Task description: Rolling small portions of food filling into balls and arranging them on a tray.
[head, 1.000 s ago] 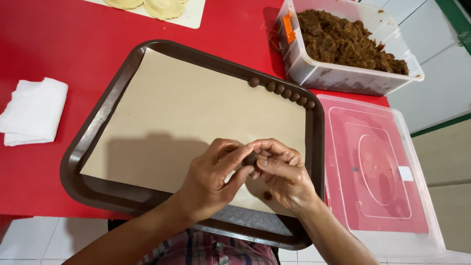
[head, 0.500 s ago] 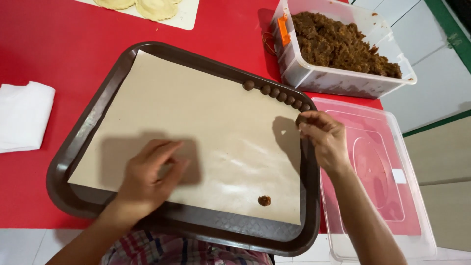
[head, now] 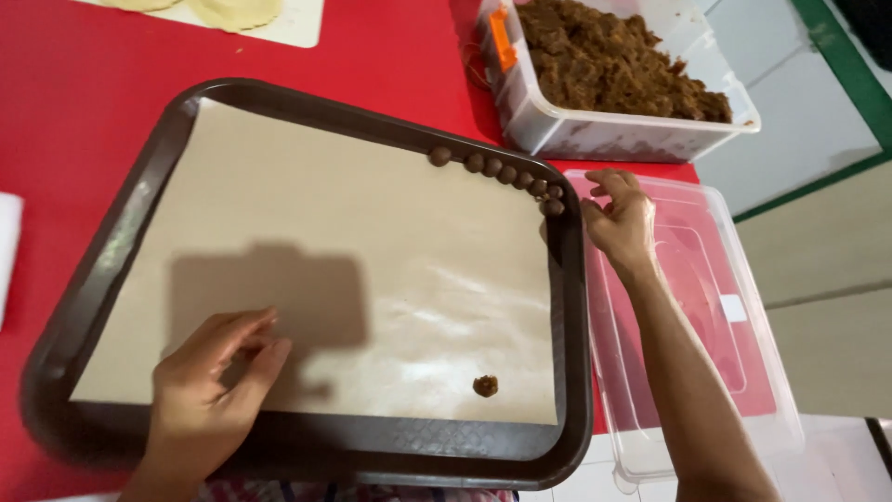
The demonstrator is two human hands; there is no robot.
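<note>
A dark brown tray lined with beige paper lies on the red table. A row of several small brown balls runs along its far right corner. One loose brown lump sits on the paper near the front right. My left hand rests flat on the paper at the front left, fingers apart, holding nothing. My right hand hovers just past the tray's right rim, beside the last ball, fingers loosely curled and empty.
A clear plastic tub of brown shredded filling stands at the back right. Its clear lid lies under my right forearm. A white board with pale dough rounds is at the back. A white cloth shows at the left edge.
My hands came apart from rolling a ball over the tray. The right hand set the ball at the end of the row and moved past the rim. The left hand settled on the paper.
</note>
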